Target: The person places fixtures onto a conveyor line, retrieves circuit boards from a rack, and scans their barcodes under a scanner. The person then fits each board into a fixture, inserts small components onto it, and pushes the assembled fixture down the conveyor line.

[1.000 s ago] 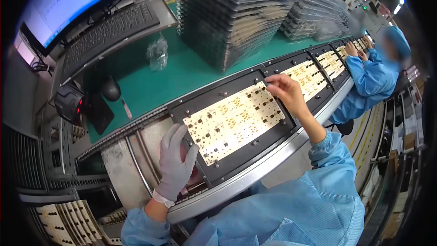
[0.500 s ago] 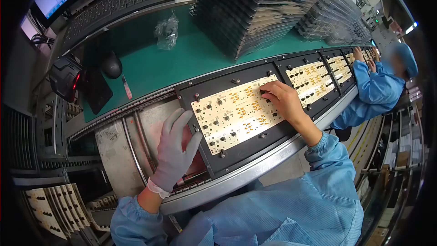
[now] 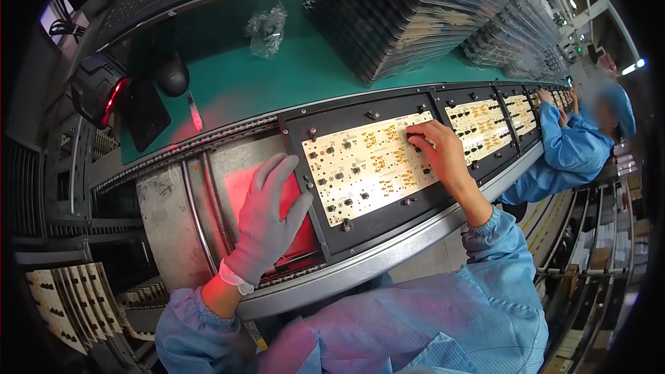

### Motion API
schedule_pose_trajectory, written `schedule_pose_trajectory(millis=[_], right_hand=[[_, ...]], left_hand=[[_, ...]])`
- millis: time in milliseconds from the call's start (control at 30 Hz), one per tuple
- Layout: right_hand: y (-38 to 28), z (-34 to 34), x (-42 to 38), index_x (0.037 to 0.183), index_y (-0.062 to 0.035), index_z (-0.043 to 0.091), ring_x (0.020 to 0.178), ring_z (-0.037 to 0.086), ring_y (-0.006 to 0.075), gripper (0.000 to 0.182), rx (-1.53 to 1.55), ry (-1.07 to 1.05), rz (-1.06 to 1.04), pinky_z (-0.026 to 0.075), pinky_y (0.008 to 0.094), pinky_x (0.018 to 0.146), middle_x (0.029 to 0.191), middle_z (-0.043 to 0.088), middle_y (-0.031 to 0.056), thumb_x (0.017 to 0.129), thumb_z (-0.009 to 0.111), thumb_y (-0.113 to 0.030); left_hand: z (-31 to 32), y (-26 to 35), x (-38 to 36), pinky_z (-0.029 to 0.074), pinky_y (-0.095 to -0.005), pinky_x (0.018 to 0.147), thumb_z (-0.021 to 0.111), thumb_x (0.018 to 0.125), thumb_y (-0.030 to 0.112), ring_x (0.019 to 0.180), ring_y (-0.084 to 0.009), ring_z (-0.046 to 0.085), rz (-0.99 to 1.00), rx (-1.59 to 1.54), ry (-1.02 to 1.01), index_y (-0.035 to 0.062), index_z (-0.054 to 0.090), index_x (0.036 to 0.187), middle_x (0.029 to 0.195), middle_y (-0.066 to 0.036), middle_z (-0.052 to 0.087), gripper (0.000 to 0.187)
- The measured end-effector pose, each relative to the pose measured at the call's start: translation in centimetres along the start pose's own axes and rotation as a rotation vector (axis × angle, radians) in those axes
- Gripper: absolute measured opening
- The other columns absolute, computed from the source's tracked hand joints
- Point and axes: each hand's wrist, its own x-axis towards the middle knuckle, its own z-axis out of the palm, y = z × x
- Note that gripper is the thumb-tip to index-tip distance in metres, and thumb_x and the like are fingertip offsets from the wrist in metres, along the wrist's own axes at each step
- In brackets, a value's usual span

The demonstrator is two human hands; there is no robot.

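A pale circuit board (image 3: 367,197) with small black parts and rows of orange-yellow components lies in a black carrier frame (image 3: 409,209) on the conveyor. My right hand (image 3: 442,156), bare, is over the upper right of this board. Its thumb and index finger pinch around a small black component (image 3: 413,138) at the board's surface. My left hand (image 3: 267,218) wears a grey glove and is held beside the carrier's left end, fingers apart and nothing in them. Its fingertips are close to the carrier's edge.
More boards in carriers (image 3: 478,131) line the conveyor rightward, where a co-worker in blue (image 3: 571,138) works. Behind stand stacked clear plastic trays (image 3: 409,28). A scanner (image 3: 100,90) glows red beside a mouse (image 3: 171,75); a crumpled plastic bag (image 3: 267,28) lies on the green mat (image 3: 228,83).
Red light now falls on the metal bed, my left glove and the mat. The view has shifted slightly; my right hand keeps its pinch at the same part of the board.
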Motion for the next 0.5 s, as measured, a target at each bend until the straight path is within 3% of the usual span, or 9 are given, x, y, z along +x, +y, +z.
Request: schedule_pose_trajectory(millis=[400,500], right_hand=[[-1.1,0.2,0.4,0.097,-0.0046,0.069,0.071,0.062,0.0282,0.014,-0.153,-0.087,0.107,0.048,0.0348,0.063,0.086,0.064,0.0117,0.088,0.064,-0.014],[-1.4,0.4,0.6,0.090,-0.0036,0.070,0.074,0.064,0.0315,0.013,-0.132,-0.062,0.129,0.050,0.0393,0.066,0.085,0.066,0.0124,0.085,0.066,-0.015]], left_hand=[[-0.2,-0.7,-0.4,0.041,-0.0363,0.102,0.069,0.082,0.005,0.122,-0.0292,0.050,-0.004,-0.032,-0.015,0.0032,0.048,0.131,0.130,-0.015,0.049,0.054],[-0.3,-0.8,-0.5,0.042,-0.0361,0.102,0.069,0.082,0.005,0.121,-0.0293,0.050,-0.010,-0.061,-0.025,0.0036,0.048,0.131,0.130,-0.015,0.049,0.053]])
